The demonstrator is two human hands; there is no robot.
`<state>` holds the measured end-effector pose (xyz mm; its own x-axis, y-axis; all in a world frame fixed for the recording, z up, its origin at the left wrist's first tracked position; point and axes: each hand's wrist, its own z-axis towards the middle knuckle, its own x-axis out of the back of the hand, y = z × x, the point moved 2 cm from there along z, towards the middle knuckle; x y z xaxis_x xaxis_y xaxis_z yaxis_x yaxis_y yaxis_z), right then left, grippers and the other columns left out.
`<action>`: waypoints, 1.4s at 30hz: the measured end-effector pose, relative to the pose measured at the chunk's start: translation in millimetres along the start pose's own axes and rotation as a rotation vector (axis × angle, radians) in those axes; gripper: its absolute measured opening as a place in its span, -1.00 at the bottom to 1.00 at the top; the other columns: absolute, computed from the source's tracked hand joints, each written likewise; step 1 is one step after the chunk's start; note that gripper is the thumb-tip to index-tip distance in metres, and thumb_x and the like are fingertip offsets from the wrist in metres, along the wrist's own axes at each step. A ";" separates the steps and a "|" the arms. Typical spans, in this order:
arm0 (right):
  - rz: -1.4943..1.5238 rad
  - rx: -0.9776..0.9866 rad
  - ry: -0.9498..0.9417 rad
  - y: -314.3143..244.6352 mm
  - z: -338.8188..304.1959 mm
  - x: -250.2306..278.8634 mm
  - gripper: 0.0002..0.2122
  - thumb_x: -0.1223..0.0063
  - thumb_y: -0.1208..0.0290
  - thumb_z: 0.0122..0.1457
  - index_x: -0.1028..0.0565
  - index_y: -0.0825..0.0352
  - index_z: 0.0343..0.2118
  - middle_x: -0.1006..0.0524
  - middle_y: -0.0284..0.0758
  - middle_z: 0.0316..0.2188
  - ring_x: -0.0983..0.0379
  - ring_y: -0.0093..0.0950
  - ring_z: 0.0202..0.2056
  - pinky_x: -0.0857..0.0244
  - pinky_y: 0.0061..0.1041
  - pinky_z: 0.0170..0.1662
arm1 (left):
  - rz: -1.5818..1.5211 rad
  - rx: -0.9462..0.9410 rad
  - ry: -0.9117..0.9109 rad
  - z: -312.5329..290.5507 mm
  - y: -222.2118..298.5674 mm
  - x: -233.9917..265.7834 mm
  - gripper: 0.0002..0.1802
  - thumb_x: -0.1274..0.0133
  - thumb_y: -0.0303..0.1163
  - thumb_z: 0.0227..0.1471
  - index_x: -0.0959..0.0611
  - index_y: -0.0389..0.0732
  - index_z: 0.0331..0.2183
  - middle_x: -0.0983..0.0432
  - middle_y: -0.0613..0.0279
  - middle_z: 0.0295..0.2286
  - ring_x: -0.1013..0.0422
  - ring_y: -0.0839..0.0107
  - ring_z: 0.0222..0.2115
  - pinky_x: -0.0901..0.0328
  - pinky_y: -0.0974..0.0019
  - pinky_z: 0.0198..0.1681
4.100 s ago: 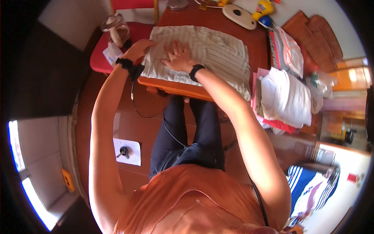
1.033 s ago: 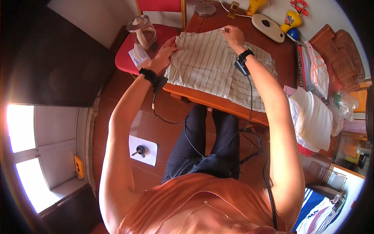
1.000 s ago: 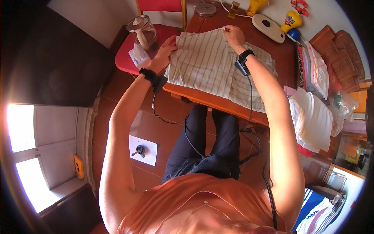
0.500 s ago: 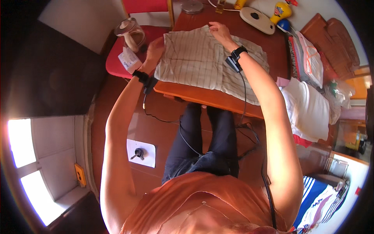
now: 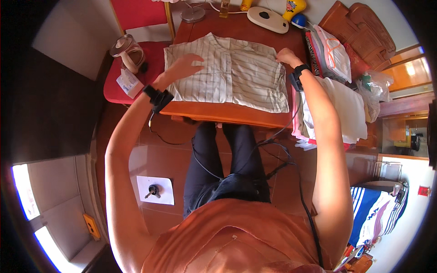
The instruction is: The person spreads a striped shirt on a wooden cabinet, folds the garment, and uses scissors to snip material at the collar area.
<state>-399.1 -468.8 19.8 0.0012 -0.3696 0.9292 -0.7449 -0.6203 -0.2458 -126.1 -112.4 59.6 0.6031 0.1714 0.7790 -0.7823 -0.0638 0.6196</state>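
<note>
A cream shirt with thin grey stripes lies spread over the wooden table, its collar at the far side and its front placket running down the middle. Above its left part is my left hand, fingers apart and nothing in them. At the shirt's right edge, near the far corner, my right hand has its fingers closed on the cloth. Each wrist wears a black strap with a small device on it.
Piled clothes lie right of the shirt, with folded garments in plastic behind. A white oval appliance base and a round metal stand are at the back. Left, a red chair holds a glass kettle and a white box.
My left hand has left the shirt's left edge and come in over the cloth. The right hand has moved right to the shirt's right edge, and that side now lies straighter. The view has shifted.
</note>
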 end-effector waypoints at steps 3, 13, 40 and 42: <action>0.082 -0.057 -0.017 22.1 -12.5 7.6 -0.75 -0.23 0.41 -0.23 -0.58 0.46 -0.45 -0.55 0.02 -0.36 -0.52 -0.20 -0.22 -0.36 -0.32 -0.22 | 0.148 -0.121 -0.252 47.0 50.3 -14.3 -0.54 -0.04 -0.05 0.05 -0.56 -0.16 -0.10 -0.42 0.04 -0.06 -0.32 0.16 -0.01 -0.21 0.20 0.05; -0.028 -0.149 -0.077 2.1 -44.5 7.6 -0.70 -0.26 0.42 -0.24 -0.55 0.48 -0.41 -0.56 -0.13 -0.44 -0.52 -0.27 -0.43 -0.40 -0.29 -0.39 | 0.358 -0.444 -0.196 189.8 57.2 -115.3 -0.57 -0.01 -0.05 -0.05 -0.66 -0.26 -0.44 -0.55 -0.02 -0.36 -0.45 0.00 -0.29 -0.33 -0.07 -0.24; -0.138 0.120 0.472 -78.7 -64.4 -2.1 -0.72 -0.06 0.44 -0.02 -0.51 0.37 -0.20 -0.44 -0.13 -0.08 -0.31 -0.16 0.01 -0.26 -0.18 -0.03 | 0.104 -0.148 -0.013 119.7 23.1 -71.7 -0.36 -0.12 -0.13 -0.06 -0.42 -0.26 0.02 -0.29 -0.04 0.01 -0.22 0.07 0.05 -0.17 0.19 0.09; -0.087 0.368 0.546 -91.0 -85.1 -23.7 -0.72 -0.02 0.43 0.01 -0.49 0.36 -0.18 -0.45 -0.14 -0.09 -0.31 -0.17 0.00 -0.21 -0.15 -0.01 | 0.567 -0.161 -0.182 89.6 28.1 -73.6 -0.38 0.03 -0.14 0.05 -0.33 -0.23 0.10 -0.14 -0.06 0.12 -0.08 0.10 0.16 -0.07 0.14 0.17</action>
<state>-388.1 -344.7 43.6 -0.3595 0.0361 0.9324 -0.4810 -0.8635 -0.1520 -178.6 -214.9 28.2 0.0926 -0.0174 0.9956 -0.9941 0.0557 0.0934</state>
